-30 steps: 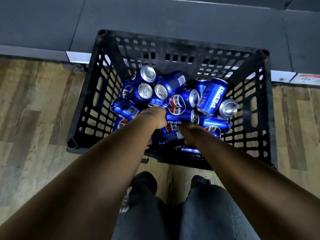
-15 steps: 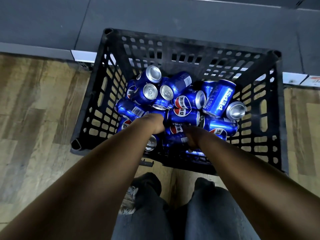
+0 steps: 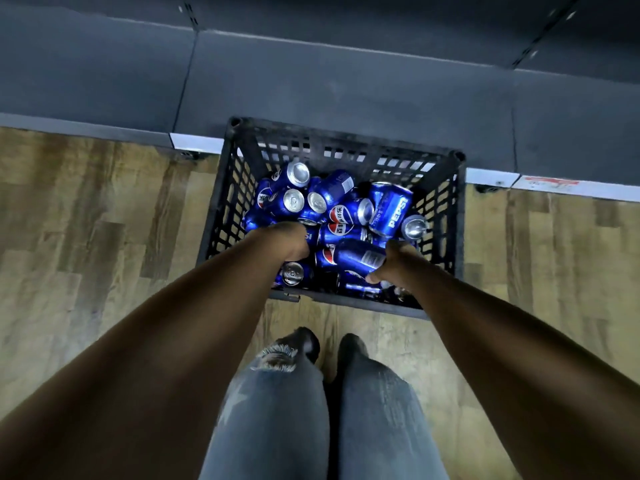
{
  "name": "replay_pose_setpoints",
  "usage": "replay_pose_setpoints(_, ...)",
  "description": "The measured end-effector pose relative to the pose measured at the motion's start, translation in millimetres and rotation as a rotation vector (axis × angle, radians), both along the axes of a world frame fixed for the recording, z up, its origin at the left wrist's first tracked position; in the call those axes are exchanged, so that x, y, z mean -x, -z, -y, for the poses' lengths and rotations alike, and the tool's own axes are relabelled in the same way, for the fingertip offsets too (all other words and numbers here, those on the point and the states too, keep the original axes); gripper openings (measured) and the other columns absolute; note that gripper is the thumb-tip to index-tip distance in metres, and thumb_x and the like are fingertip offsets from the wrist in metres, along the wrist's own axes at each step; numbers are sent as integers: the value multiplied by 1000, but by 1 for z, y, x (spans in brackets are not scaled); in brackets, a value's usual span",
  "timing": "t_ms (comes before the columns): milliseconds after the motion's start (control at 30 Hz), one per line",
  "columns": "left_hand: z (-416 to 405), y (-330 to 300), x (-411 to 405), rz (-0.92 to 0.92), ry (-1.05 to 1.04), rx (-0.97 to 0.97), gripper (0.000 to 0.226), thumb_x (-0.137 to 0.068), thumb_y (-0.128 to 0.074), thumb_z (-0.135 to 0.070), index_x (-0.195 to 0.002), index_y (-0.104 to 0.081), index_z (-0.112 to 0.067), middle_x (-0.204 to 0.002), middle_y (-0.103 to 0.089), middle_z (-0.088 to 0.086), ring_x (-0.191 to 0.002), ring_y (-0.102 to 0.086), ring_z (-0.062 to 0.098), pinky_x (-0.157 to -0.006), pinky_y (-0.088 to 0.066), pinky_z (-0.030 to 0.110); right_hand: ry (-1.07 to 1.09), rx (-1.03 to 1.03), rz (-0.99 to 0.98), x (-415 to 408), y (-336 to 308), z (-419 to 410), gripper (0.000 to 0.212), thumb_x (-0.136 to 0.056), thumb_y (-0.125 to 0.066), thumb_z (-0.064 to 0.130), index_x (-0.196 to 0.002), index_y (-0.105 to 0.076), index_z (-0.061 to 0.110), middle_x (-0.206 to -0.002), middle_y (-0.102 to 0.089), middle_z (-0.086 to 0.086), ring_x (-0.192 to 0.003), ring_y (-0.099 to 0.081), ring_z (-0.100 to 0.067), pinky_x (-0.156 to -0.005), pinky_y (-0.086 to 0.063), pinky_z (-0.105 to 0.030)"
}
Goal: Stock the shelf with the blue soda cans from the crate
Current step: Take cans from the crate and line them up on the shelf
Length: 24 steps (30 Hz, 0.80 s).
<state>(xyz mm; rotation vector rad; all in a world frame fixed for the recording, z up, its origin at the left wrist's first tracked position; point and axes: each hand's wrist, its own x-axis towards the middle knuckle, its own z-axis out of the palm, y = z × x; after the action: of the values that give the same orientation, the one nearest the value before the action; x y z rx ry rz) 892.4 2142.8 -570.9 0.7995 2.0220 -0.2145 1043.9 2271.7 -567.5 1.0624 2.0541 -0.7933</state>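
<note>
"PEPSI" – "百事可乐" – on blue cans (image 3: 390,209)

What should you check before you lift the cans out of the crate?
1. Right hand grips a blue can lying on its side: ok.
2. Left hand has a can: cannot tell, its fingers are hidden down among the cans.
3. Way up out of the black crate is open at the top: ok.
4. Loose cans piled around might roll when one is pulled: not ok, they lie jumbled.
5. Dark shelf behind the crate has room: ok, the part in view is bare.
</note>
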Motion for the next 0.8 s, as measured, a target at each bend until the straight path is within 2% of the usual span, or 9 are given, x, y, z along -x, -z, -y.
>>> replay_pose_setpoints(67, 1, -46, -6, 16, -15, -11, 10, -92, -53, -18, -87, -51, -10, -74, -47, 6, -77, -49, 25, -69, -38, 30, 41, -1, -3, -2, -40, 3, 70, -76, -78, 28, -130, -43, 1, -120, -61, -19, -97, -63, -27, -68, -51, -33)
replay_pose_setpoints(133, 2, -89, -11, 33, -58, -32, 13, -92, -51, -17, -84, -53, -7, -70, -45, 6, -76, -47, 24, -68, -35, 29, 84, -6, -18, -5, -83, 6, 74, -75, -78, 31, -133, -41, 2, -124, -57, -19, -104, -61, -30, -79, -50, -33)
replay_pose_setpoints(233, 4, -150, -13, 174, -272, -108, 21, -91, -44, -13, -73, -51, -5, -66, -53, 8, -72, -53, 25, -67, -37, 27, 198, 17, -67, -8, -143, 11, 64, -73, -80, 32, -122, -50, 4, -111, -58, -14, -92, -58, -24, -71, -47, -29)
replay_pose_setpoints(333, 2, -212, -13, 235, -454, -212, 22, -95, -40, -16, -78, -51, -7, -71, -61, 7, -64, -57, 18, -60, -39, 23, 379, 81, -141, -9, -200, 16, 59, -70, -82, 31, -116, -57, 5, -102, -60, -10, -85, -56, -20, -67, -42, -25)
replay_pose_setpoints(467, 4, -285, -11, 227, -474, -245, 21, -95, -40, -12, -103, -57, -1, -90, -64, 12, -80, -58, 23, -57, -35, 22, 569, 190, -253, -1, -267, 23, 53, -68, -84, 22, -114, -63, 6, -103, -67, -7, -82, -58, -17, -70, -45, -24)
replay_pose_setpoints(567, 8, -340, -5, 183, -481, -282, 16, -95, -42, -12, -91, -55, -4, -86, -61, 13, -76, -56, 25, -56, -35, 23, 657, 261, -372, 3, -322, 29, 47, -70, -83, 17, -111, -65, 3, -102, -68, -4, -82, -59, -16, -73, -46, -25)
replay_pose_setpoints(633, 10, -373, -1, 144, -519, -342, 15, -96, -44, -17, -92, -53, -6, -86, -61, 13, -74, -54, 24, -56, -34, 24, 680, 289, -468, 5, -358, 35, 39, -73, -80, 17, -105, -67, 2, -90, -67, -7, -76, -58, -16, -69, -48, -29)
replay_pose_setpoints(733, 10, -417, 0, 134, -578, -443, 35, -100, -40, -34, -117, -51, -6, -104, -62, 17, -86, -55, 24, -70, -41, 29, 700, 334, -590, 6, -411, 44, 16, -77, -77, 16, -83, -63, 11, -89, -67, -10, -86, -61, -21, -91, -51, -44)
replay_pose_setpoints(800, 8, -445, -1, 155, -652, -512, 52, -100, -36, -45, -130, -45, -4, -117, -61, 19, -93, -58, 26, -85, -44, 35, 730, 358, -670, 7, -443, 48, 20, -79, -75, 14, -83, -56, 12, -84, -63, -5, -92, -61, -22, -96, -48, -41)
